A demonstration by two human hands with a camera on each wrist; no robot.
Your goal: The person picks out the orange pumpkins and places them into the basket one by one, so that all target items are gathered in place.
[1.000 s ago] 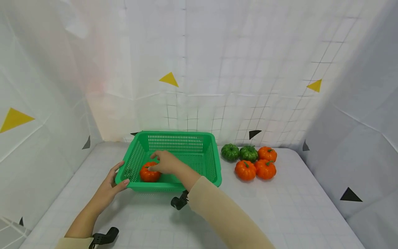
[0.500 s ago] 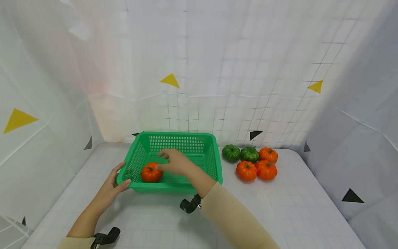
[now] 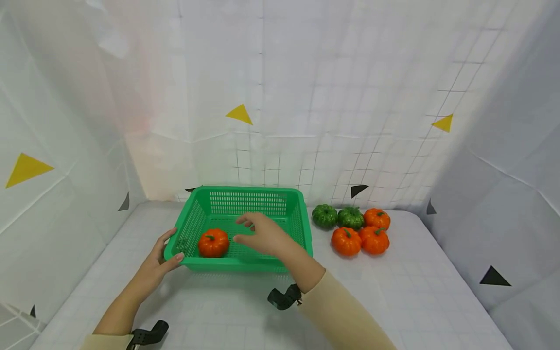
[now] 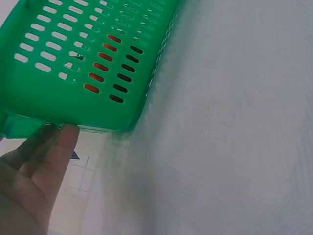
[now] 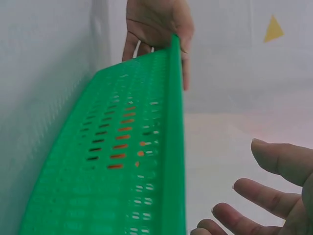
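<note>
A green slotted basket [image 3: 245,265] stands on the table with one orange pumpkin [image 3: 213,243] in its front left part. My left hand [image 3: 153,267] holds the basket's left front corner, thumb on the rim; the left wrist view shows its fingers [image 4: 62,147] against the basket wall [image 4: 58,103]. Above the inside of the basket, right of the pumpkin, hovers my right hand [image 3: 269,236], fingers loosely bent and touching nothing. In the right wrist view that hand [image 5: 274,196] has thumb and fingers apart, beside the basket wall [image 5: 117,142].
Right of the basket lie two green pumpkins [image 3: 324,216] and several orange pumpkins [image 3: 346,241], grouped closely on the white table [image 3: 420,291]. White sheeting with yellow and black triangles rises behind and at both sides.
My right hand has moved right, away from the orange pumpkin, which stays in the basket. My left hand keeps its place on the corner.
</note>
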